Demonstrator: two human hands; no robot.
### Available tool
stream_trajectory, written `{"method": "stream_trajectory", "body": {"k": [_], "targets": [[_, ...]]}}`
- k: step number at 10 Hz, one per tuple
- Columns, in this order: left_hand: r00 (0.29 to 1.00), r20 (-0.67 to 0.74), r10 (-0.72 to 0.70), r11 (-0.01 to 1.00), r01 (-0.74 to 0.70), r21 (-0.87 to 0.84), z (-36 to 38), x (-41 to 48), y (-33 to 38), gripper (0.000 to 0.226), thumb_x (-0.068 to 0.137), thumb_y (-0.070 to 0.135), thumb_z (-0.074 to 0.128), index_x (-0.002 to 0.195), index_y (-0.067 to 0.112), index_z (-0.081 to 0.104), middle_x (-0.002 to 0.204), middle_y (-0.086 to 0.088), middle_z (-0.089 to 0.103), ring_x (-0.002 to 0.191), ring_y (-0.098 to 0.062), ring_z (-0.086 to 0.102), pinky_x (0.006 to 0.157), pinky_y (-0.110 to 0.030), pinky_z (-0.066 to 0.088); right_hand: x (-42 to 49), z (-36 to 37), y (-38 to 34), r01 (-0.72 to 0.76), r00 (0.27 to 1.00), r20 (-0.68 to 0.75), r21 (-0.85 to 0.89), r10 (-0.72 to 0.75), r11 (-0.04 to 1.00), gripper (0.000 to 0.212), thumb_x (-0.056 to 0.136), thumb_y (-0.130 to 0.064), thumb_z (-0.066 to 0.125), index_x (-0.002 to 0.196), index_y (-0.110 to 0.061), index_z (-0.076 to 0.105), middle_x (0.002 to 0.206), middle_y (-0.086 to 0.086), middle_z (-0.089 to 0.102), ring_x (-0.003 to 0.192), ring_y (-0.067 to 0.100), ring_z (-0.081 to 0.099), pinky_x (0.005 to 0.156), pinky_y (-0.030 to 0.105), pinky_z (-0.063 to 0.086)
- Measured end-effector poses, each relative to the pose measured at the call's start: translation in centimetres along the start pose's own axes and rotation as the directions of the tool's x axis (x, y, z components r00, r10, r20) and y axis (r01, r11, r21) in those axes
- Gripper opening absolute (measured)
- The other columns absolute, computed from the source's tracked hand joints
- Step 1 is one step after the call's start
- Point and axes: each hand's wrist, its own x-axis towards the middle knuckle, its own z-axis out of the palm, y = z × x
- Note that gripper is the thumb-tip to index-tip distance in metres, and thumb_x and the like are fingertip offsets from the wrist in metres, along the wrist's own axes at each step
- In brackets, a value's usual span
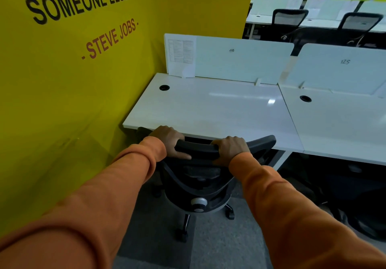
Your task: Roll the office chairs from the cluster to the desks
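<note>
Black office chair at the front edge of a white desk

The chair (196, 177) stands upright with its back to the person. It has a curved plastic top rail, a mesh back, a grey knob low on the spine and a castor base on grey carpet. The left hand (169, 141) grips the rail near its left end. The right hand (229, 149) grips right of the middle, and the rail's right end juts out beyond it. Just past both hands lies the desk (208, 106), glossy, with a round cable hole at its far left corner. A second desk (338, 126) adjoins it, to the right of the right hand.
</note>
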Motion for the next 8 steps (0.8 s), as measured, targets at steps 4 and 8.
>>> {"method": "stream_trajectory", "body": {"k": [4, 8], "targets": [[0.968, 0.232, -0.097, 0.990, 0.117, -0.073, -3.5, 4.0, 8.2, 0.059, 0.098, 0.059, 0.030, 0.107, 0.012, 0.063, 0.109, -0.007, 0.066, 0.087, -0.028, 0.060, 0.083, -0.036, 0.050, -1.4, 2.4, -0.5, -0.095, 0.972, -0.202, 0.137, 0.122, 0.986, 0.068, 0.073, -0.053, 0.073, 0.131, -0.024, 0.051, 0.124, 0.000, 0.060, 0.116, 0.023, 0.054, 0.105, 0.040, 0.035], [0.707, -0.227, 0.670, 0.679, -0.707, -0.198, 2.3, 2.2, 18.4, 0.066, 0.087, 0.012, 0.056, 0.149, 0.006, 0.033, 0.154, -0.012, 0.033, 0.143, -0.027, 0.029, 0.121, -0.035, 0.016, -14.3, 6.1, -4.3, -0.693, 0.613, -0.132, 0.385, 0.779, 0.610, 0.068, 0.091, -0.034, 0.054, 0.152, -0.018, 0.029, 0.157, 0.000, 0.033, 0.146, 0.016, 0.027, 0.122, 0.037, 0.013]]}}
